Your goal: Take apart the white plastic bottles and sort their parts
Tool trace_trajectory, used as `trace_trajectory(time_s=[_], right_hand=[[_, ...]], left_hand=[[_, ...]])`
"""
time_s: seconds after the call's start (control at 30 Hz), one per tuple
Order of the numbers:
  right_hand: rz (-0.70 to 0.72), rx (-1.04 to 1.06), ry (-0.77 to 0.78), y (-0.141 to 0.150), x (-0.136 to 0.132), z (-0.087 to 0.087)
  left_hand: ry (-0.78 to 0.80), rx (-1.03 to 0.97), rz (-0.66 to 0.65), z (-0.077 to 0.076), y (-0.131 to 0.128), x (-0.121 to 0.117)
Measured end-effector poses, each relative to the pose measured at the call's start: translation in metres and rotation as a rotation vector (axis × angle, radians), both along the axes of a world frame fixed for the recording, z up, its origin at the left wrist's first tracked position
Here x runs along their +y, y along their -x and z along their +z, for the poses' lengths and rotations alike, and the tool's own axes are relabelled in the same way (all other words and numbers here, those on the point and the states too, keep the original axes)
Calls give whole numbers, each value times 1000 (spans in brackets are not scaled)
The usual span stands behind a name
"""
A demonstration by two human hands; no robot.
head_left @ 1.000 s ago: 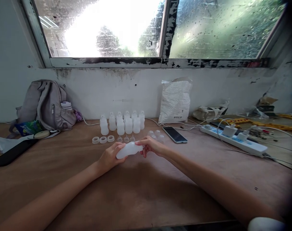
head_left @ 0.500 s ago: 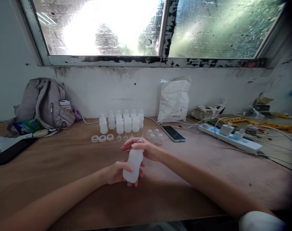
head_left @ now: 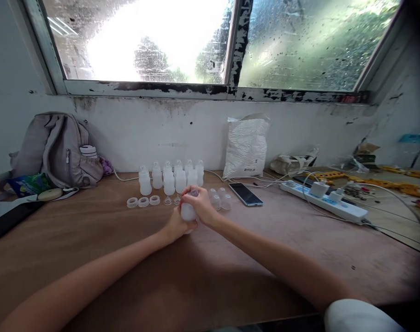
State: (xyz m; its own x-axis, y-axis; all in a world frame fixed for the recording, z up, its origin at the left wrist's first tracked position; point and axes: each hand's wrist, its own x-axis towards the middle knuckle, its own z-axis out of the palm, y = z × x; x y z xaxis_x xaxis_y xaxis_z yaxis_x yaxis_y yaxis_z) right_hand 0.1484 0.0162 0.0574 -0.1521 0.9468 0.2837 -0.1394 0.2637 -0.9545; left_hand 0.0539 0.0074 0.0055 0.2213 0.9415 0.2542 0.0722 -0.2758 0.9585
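Observation:
In front of me a frosted white baby bottle (head_left: 188,213) is held nearly upright, close to the table. My left hand (head_left: 175,226) is wrapped around its body. Around the bottle's top, my right hand (head_left: 201,206) is closed, hiding most of the collar; a bit of clear teat or cap shows above the fingers. Just beyond my hands lie three white collar rings (head_left: 143,202) in a row, then clear teats (head_left: 167,200), partly covered by my right hand. Two clear dome caps (head_left: 225,200) stand to the right of that hand.
Several assembled bottles (head_left: 168,183) stand in rows near the wall. A phone (head_left: 245,194) and a white power strip (head_left: 323,203) with chargers lie to the right. A white plastic package (head_left: 246,147) leans on the wall; a grey backpack (head_left: 57,152) is at the left.
The bottle has moved up and away from me and stands straighter. My left hand has shifted to wrap its body, and my right hand has closed around the top.

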Motion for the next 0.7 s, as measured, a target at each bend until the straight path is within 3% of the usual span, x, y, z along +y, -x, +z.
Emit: trace_trajectory(time_s=[0.2, 0.43, 0.7], right_hand=[[-103, -61, -90, 5, 25, -4], [-191, -93, -127, 9, 25, -10], [-308, -199, -110, 18, 29, -9]], left_hand=[[-153, 59, 183, -12, -1, 27], [-242, 203, 306, -12, -1, 22], [-229, 235, 333, -11, 3, 24]])
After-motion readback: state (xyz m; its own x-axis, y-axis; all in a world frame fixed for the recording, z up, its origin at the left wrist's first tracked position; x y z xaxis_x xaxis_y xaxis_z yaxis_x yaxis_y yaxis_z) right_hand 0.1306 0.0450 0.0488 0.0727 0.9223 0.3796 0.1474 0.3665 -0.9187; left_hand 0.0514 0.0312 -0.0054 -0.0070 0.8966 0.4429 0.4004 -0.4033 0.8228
